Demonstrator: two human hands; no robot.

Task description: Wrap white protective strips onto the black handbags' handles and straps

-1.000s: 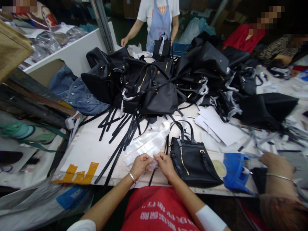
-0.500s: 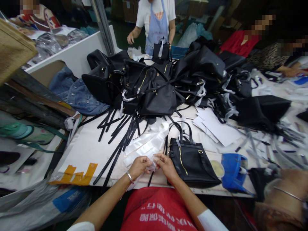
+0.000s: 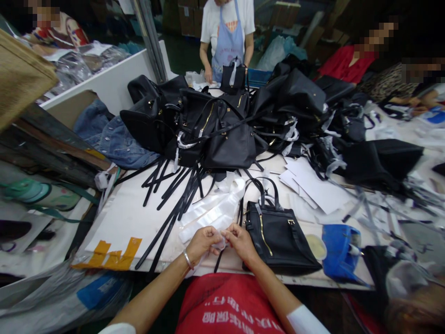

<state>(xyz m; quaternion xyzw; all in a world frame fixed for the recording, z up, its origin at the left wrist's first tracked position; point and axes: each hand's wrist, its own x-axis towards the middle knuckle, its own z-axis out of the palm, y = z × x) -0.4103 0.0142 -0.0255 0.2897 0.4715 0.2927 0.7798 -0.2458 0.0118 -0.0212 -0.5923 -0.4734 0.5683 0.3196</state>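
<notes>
A small piece of clear plastic film (image 3: 220, 240) is between the two hands, above the near edge of the bench (image 3: 118, 213). The left hand (image 3: 202, 242) pinches it between thumb and curled fingers; the right hand (image 3: 240, 242) meets it with thumb and forefinger closed at its far-right side. The film looks almost weightless, limp and slick, likely to cling to skin or crumple, so a fingertip pinch at an edge or corner should serve better than a full grip; pulled hard, it may stretch or tear. The glossy translucent strips (image 3: 205, 219) lying just beyond the hands seem equally light and prone to slide over one another; lifting one by its end would be the safest way to part it.

To the right of the right hand stands a black handbag (image 3: 283, 236). It should be heavier, soft-sided but holding its shape, with a surface that could scuff; its two upright handles (image 3: 269, 192) offer the natural hold.

The fingers cover most of the film, so its outline, its folds and any second layer cannot be made out. The handbag's back and base are out of sight. Farther off, the heaped black bags (image 3: 229, 144) overlap so much that single ones are hard to separate, and a co-worker's arm (image 3: 417, 301) at the near right is blurred and cut off.
</notes>
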